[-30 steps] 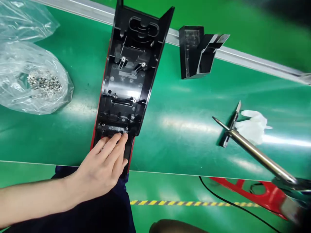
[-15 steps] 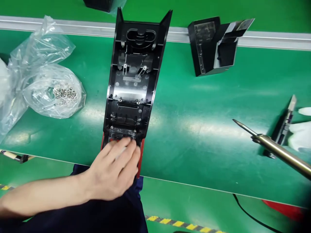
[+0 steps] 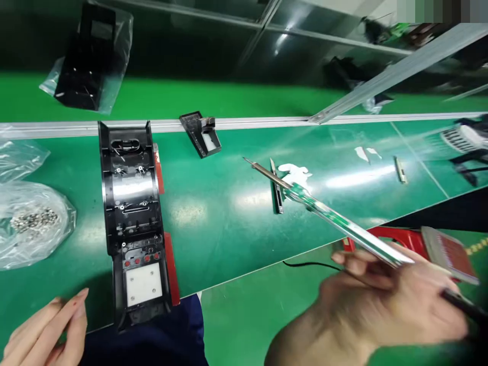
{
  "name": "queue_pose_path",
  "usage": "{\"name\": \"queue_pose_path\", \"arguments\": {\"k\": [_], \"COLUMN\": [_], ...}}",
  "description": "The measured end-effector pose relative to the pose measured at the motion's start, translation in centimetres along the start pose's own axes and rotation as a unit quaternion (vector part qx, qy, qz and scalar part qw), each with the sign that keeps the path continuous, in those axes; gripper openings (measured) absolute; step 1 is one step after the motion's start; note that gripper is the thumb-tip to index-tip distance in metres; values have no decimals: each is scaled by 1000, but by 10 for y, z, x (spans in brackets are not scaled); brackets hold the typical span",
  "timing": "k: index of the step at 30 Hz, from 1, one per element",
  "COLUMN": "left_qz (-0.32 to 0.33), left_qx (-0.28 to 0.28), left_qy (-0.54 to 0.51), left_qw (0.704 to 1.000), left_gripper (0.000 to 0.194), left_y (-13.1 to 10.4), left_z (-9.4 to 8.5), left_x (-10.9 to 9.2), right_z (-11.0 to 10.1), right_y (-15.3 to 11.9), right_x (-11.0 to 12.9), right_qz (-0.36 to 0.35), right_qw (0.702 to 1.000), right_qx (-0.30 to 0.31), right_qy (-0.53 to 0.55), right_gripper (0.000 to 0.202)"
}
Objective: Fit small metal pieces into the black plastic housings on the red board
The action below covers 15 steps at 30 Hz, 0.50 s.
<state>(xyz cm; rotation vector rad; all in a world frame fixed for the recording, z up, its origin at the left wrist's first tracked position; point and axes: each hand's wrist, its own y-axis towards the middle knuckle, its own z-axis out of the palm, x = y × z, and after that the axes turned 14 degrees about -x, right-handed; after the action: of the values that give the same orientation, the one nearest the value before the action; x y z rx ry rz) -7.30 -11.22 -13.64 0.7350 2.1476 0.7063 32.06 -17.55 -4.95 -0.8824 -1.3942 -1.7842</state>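
Observation:
My right hand (image 3: 392,300) is wrapped round a soldering iron (image 3: 335,218), whose bare tip points up and left over the table. At the lower left, my left hand (image 3: 49,333) is apart from the long black plastic housing (image 3: 131,223), with thumb and fingers pinched together. A tiny red spot shows at its fingertips, too small to name. The housing lies open side up, showing posts and ribs. In its near end sits a white plate (image 3: 144,284) with screws at its corners, below a row of several small red discs (image 3: 147,258). A red strip (image 3: 171,269) runs along its right side.
A clear bag of small metal parts (image 3: 36,223) lies left. A small black plastic part (image 3: 201,134) rests by the metal rail. A utility knife (image 3: 277,188) and a white crumpled piece (image 3: 295,175) lie beyond the iron. A bagged black part (image 3: 89,56) is at the back.
My left hand has drawn back leftward off the housing's near end, uncovering the white plate and red discs. The view has swung right and up; my right hand with the iron has come into view.

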Motion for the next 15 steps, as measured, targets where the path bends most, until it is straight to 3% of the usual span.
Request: {"name": "queue_pose_path", "arguments": {"k": [3, 9, 12, 15], "left_qz": [86, 85, 82, 84], "left_qx": [-62, -83, -89, -84], "left_qy": [26, 72, 74, 69], "left_qw": [994, 990, 990, 990], "left_gripper": [26, 26, 26, 26], "left_y": [10, 3, -5, -7], "left_z": [6, 18, 18, 17], "left_x": [0, 2, 9, 12], "right_z": [36, 104, 107, 86], "right_y": [-10, -26, -31, -34], "right_x": [3, -22, -37, -36], "right_qz": [-23, -13, -35, -76], "right_qw": [998, 991, 980, 971], "right_qx": [45, 129, 176, 193], "right_qy": [42, -41, -89, -121], "right_gripper": [29, 36, 40, 37]}}
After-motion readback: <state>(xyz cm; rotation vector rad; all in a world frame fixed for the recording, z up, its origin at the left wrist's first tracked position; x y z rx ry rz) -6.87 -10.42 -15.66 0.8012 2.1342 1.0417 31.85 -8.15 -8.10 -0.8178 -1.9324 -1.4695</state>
